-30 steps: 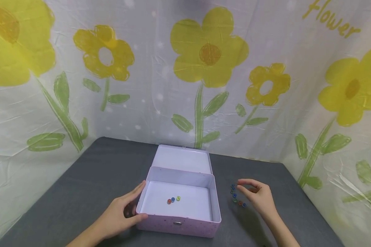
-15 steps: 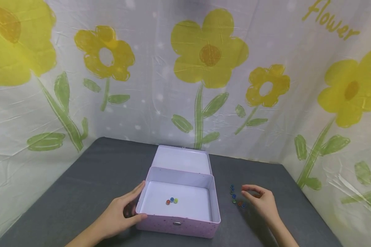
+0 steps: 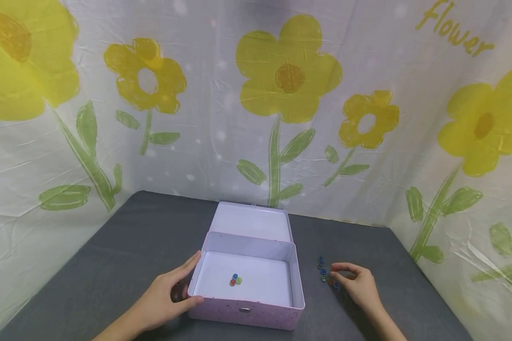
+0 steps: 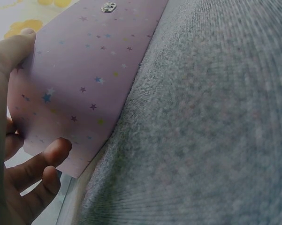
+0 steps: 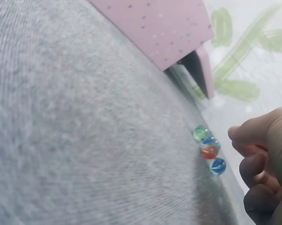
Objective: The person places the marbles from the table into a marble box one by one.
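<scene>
A pink tin box (image 3: 245,318) with a star pattern stands with its lid folded back. My left hand (image 3: 164,296) grips its front left corner, the thumb on the front wall and fingers along the left side. On the white floor inside lie a blue marble (image 3: 235,276), a red marble (image 3: 232,282) and a yellow-green marble (image 3: 239,281), close together. Right of the box, my right hand (image 3: 358,286) hovers with bent fingers beside a curved row of several glass marbles (image 3: 323,272). Nothing shows between its fingers. The nearest are an orange-red marble (image 5: 209,152) and a blue marble (image 5: 218,166).
The open lid (image 3: 251,222) lies behind the box. A dark grey cloth (image 3: 153,232) covers the table. A white curtain (image 3: 213,142) printed with yellow flowers hangs behind and along both sides.
Inside the box, the yellow-green marble has rolled left and the three marbles now sit in a tight cluster. The right hand shifted right, then came lower towards the row's near end. The left hand stays.
</scene>
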Tool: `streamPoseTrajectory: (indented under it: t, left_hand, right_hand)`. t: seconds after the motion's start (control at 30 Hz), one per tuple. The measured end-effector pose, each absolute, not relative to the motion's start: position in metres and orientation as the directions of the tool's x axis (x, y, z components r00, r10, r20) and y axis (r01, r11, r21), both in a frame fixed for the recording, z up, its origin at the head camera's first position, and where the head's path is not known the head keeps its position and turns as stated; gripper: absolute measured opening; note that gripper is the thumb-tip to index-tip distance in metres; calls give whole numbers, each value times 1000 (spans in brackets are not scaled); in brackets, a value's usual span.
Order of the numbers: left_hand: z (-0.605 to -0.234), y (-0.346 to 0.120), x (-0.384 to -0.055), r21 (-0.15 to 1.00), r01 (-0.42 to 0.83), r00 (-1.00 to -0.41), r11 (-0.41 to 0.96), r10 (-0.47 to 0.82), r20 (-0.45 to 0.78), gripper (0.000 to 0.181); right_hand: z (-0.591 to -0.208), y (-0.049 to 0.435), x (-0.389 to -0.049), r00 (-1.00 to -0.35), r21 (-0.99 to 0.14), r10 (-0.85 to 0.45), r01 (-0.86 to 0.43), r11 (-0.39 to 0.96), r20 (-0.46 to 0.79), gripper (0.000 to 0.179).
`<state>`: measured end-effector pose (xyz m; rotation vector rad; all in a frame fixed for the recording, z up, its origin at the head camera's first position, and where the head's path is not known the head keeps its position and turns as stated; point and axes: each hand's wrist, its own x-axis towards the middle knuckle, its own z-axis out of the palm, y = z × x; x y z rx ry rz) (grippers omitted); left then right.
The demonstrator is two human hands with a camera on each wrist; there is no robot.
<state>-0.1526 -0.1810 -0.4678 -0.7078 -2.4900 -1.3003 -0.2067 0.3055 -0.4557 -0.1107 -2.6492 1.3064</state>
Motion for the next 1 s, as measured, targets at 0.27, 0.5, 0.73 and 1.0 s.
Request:
streamPoseTrajectory:
  t: [0.27,0.5,0.73,1.0]
  left_hand:
    - [-467,-181,-153,722,505,-863,474,303,404,85]
    - [-466,-181,-152,707,524,-851,475,311,422,85]
    - [-466,-182,-151,701,524,-851,483,313,421,84]
    - [-468,-181,-153,707,519,-855,481,310,416,84]
  right_hand:
    - [-463,300,-208,-976,-789,144,-40,614,161,23]
    - [-464,300,-208,-975,-757,134,-49,652,179,21]
    - [-461,305,-207,-976,-696,93,-71,715,195,20]
    - [-460,318,-208,-990,-723,53,-57,689,129,20]
